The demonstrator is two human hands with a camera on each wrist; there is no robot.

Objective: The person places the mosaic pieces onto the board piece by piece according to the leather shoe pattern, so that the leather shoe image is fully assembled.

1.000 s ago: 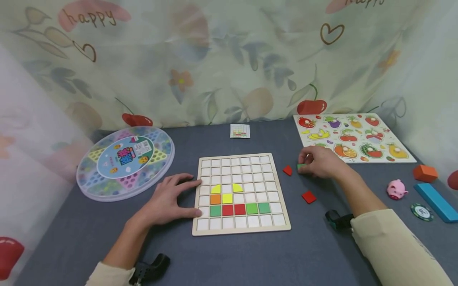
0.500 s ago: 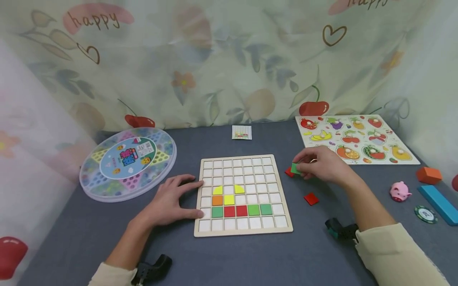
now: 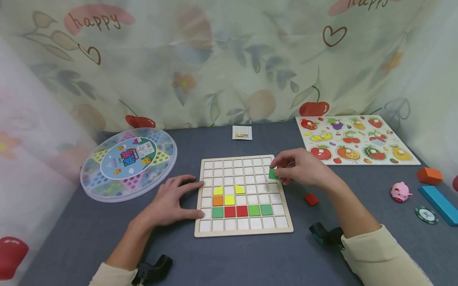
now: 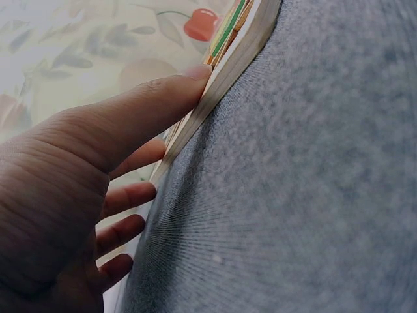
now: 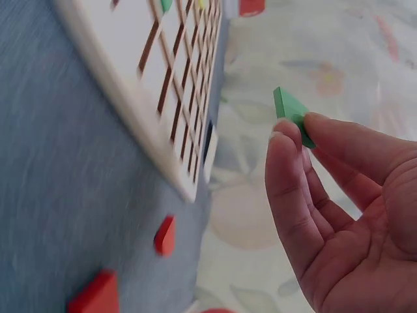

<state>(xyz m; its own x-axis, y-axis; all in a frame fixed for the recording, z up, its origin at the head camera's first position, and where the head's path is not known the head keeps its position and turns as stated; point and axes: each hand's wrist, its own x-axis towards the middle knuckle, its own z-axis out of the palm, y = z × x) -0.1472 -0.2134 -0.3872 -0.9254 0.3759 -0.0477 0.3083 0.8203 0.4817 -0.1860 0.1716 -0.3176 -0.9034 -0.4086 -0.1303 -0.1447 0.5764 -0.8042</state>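
Between thumb and fingertips, my right hand (image 3: 304,167) pinches a green tile (image 3: 273,174), held over the right edge of the grid board (image 3: 244,233). The right wrist view shows this green tile (image 5: 292,112) raised above the table. My left hand (image 3: 171,200) lies at the board's left side, thumb and index fingertip touching its rim, fingers fairly straight. Several coloured tiles sit in the board's cells: two yellow ones with a curved edge, an orange tile (image 3: 217,200), a yellow square (image 3: 229,200), and a lower row of green and red squares.
A red square tile (image 3: 311,199) lies right of the board; a smaller red piece (image 5: 165,235) shows in the right wrist view. Around stand a pattern card (image 3: 242,132), round game box (image 3: 129,165), fruit puzzle (image 3: 358,139), pink pig (image 3: 400,192), chip (image 3: 426,215), orange block (image 3: 429,175) and blue block (image 3: 440,204).
My right hand has lifted the green tile from the table and carried it left, over the board's right edge. The left hand keeps its place at the board.
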